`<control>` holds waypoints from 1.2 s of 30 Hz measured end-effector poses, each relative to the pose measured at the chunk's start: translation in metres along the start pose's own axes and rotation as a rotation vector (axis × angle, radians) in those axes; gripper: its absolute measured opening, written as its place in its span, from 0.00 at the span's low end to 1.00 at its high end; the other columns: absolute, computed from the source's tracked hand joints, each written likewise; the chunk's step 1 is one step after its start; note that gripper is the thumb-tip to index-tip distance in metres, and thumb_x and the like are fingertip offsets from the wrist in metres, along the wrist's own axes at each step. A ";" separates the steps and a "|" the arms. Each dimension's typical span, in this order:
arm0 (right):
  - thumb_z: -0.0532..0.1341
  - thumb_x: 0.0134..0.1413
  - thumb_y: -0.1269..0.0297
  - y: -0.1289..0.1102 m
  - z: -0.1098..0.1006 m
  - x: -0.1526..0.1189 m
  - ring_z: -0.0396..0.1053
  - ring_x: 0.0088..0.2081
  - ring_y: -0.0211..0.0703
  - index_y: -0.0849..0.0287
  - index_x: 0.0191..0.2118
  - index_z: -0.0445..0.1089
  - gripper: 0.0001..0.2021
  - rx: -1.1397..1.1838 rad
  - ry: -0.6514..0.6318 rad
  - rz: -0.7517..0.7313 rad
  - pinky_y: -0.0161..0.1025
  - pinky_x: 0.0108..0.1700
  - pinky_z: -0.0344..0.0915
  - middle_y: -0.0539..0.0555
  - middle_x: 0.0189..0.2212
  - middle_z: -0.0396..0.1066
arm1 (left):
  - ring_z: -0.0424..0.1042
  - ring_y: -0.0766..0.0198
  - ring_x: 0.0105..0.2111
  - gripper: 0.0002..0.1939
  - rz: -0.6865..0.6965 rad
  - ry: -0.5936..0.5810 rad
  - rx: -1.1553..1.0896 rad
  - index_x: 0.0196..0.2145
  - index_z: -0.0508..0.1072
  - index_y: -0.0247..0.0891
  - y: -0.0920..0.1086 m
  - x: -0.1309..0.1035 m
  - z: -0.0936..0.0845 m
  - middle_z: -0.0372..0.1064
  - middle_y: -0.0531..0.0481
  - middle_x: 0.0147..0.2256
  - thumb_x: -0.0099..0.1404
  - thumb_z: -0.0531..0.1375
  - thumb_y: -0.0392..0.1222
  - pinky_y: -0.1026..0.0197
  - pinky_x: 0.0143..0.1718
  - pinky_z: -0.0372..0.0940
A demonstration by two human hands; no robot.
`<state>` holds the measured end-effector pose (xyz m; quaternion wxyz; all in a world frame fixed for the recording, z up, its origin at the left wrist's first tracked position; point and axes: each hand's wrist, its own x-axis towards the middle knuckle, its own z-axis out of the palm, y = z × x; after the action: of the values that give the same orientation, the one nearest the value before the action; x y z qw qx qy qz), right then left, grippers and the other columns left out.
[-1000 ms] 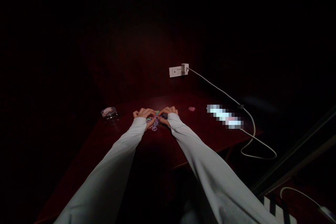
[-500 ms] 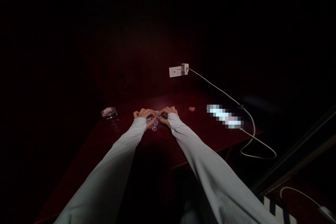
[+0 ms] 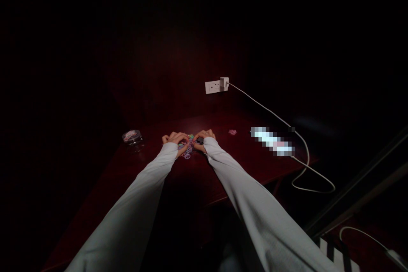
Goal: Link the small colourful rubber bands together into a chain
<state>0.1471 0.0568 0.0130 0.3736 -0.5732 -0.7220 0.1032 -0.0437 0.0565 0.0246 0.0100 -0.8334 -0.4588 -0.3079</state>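
While half-curled hands flank the colourful loops (if gripping, I can't tell), a jar stands further left

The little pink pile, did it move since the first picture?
No. The little pink pile lies on the table in the same place, below and right of the wall socket.

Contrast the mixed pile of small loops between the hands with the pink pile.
The mixed pile shows purple and green; the pink pile looks all pink. The mixed pile spreads wider than the pink pile. The left hand and right hand flank the mixed pile; the pink pile lies apart. Both rest on the table.
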 end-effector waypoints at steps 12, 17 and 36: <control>0.72 0.48 0.67 -0.003 -0.002 -0.002 0.60 0.48 0.50 0.51 0.33 0.78 0.06 0.012 -0.005 -0.007 0.45 0.54 0.54 0.51 0.40 0.74 | 0.69 0.55 0.49 0.02 -0.011 -0.003 -0.007 0.35 0.75 0.45 0.004 -0.001 -0.004 0.80 0.54 0.48 0.66 0.64 0.39 0.49 0.50 0.47; 0.71 0.48 0.67 -0.002 -0.001 -0.002 0.60 0.47 0.49 0.52 0.33 0.78 0.05 0.029 -0.002 -0.023 0.46 0.55 0.54 0.51 0.39 0.75 | 0.69 0.55 0.49 0.02 -0.001 0.004 -0.015 0.35 0.74 0.45 0.003 -0.001 -0.003 0.81 0.54 0.49 0.66 0.63 0.39 0.49 0.50 0.48; 0.72 0.49 0.67 -0.004 -0.005 -0.005 0.60 0.48 0.48 0.52 0.36 0.79 0.07 -0.030 -0.024 -0.017 0.44 0.53 0.54 0.51 0.41 0.76 | 0.70 0.54 0.51 0.04 -0.040 -0.008 -0.010 0.34 0.75 0.44 0.003 0.000 -0.004 0.81 0.53 0.50 0.62 0.65 0.37 0.49 0.51 0.48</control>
<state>0.1474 0.0500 0.0170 0.3569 -0.5715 -0.7327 0.0961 -0.0432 0.0531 0.0286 -0.0023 -0.8253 -0.4740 -0.3068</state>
